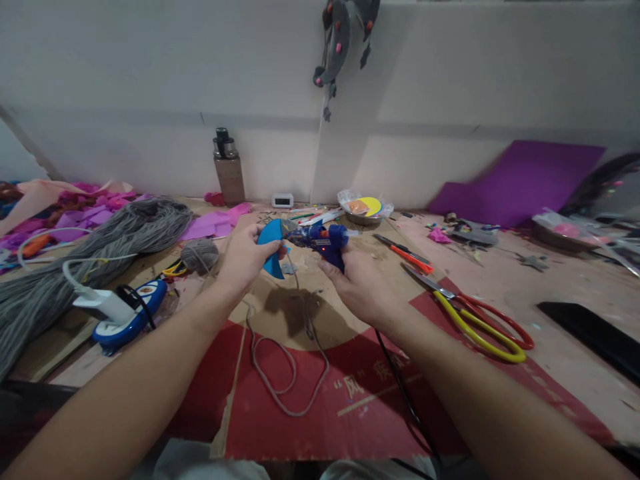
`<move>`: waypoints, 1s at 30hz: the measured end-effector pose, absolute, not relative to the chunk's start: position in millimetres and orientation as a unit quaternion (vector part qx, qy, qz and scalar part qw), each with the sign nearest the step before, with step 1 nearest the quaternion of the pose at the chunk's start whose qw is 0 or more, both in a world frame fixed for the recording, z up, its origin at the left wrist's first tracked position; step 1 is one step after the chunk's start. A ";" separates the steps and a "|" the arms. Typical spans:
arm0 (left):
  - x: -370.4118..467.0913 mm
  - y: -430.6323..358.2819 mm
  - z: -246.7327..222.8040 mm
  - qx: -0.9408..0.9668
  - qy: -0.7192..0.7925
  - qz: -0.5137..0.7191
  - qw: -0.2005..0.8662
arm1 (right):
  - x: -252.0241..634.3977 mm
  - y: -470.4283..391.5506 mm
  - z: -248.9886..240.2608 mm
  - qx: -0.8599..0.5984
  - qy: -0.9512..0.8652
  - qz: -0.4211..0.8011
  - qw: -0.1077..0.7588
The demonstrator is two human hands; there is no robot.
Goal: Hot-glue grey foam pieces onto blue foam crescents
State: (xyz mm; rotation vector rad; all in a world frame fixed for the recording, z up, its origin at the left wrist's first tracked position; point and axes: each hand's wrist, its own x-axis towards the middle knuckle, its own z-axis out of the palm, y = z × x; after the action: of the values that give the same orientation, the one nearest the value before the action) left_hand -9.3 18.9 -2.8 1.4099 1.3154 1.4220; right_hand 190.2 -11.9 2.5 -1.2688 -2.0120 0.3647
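Observation:
My left hand (246, 257) pinches a blue curved piece (271, 235), shaped like a crescent and apparently felt. In my right hand (361, 280) is a blue hot glue gun (331, 250) with a small red light lit. Its nozzle points left, right up against the blue piece; whether they touch is hard to tell. A grey cord (327, 367) hangs from near my left fingers and loops over the red and brown cardboard (280, 437) below. The gun's black cable (395, 373) runs down past my right wrist.
To the right lie scissors (480, 323) with red and yellow handles, an orange-handled cutter (407, 255) and a black flat object (590, 333). Grey yarn (115, 247), a small yarn ball (200, 255) and a blue power strip (133, 320) sit left. Purple sheets (520, 183) lean at the wall.

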 end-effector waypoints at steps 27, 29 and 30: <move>-8.0 21.7 -10.6 0.577 0.504 0.519 0.379 | 194.0 -9.1 5.4 -0.504 -0.773 0.103 0.372; -8.3 22.5 -12.1 0.579 0.499 0.520 0.382 | 194.7 -8.6 5.4 -0.503 -0.773 0.102 0.374; -8.2 22.6 -12.6 0.577 0.496 0.521 0.387 | 195.1 -8.2 5.5 -0.502 -0.772 0.102 0.376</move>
State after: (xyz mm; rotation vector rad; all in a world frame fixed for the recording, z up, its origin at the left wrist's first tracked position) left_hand -8.2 22.6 -12.6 1.4674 1.2629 1.3252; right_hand 195.1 -8.2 5.5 -1.2832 -1.9752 0.2600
